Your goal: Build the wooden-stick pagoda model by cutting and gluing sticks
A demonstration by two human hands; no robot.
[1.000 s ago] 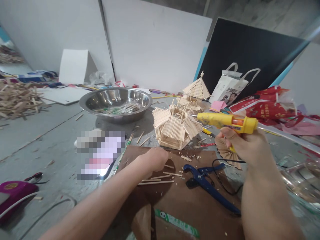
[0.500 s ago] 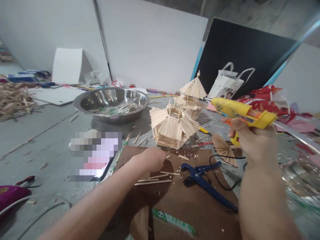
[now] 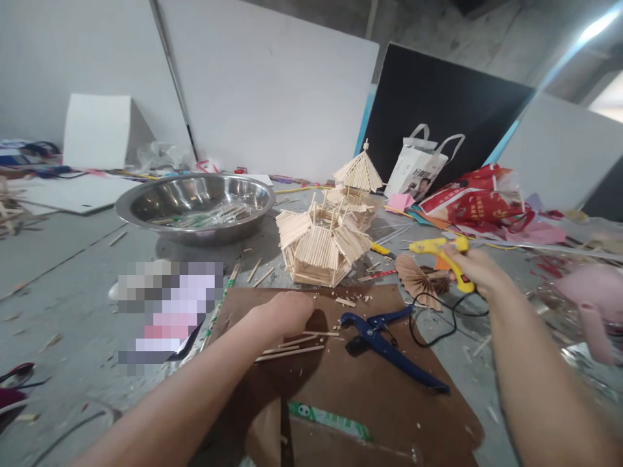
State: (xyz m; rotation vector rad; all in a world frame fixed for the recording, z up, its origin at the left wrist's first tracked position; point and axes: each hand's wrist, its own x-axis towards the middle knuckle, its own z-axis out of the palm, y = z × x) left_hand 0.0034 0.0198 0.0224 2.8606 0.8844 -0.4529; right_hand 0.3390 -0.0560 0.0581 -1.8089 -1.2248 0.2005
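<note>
My right hand point(image 3: 479, 264) is wrapped around the handle of a yellow hot glue gun point(image 3: 435, 246), whose nozzle points left above the floor. Its black cord loops beneath. My left hand point(image 3: 291, 312) is closed and rests low over a brown board point(image 3: 350, 415). Its fingertips are turned away, so anything pinched in them is hidden. Beside it lie loose thin wooden sticks point(image 3: 296, 350). Just beyond the board stands a pavilion-like model point(image 3: 318, 250) made of sticks, with a pointed stick roof point(image 3: 359, 172) behind it. A blue hand cutter point(image 3: 389, 347) lies on the board between my arms.
A steel basin point(image 3: 131, 207) holding wrapped sticks stands at the left rear. A phone point(image 3: 180, 311), pixelated, lies left of the board. A pleated brown paper fan point(image 3: 419, 282) and a yellow knife point(image 3: 380, 249) lie near the model. Red bags point(image 3: 477, 198) are at right.
My right hand has carried the glue gun down and farther from me, from a raised spot by the model to near the floor. My left hand stays closed over the board. The view has turned right.
</note>
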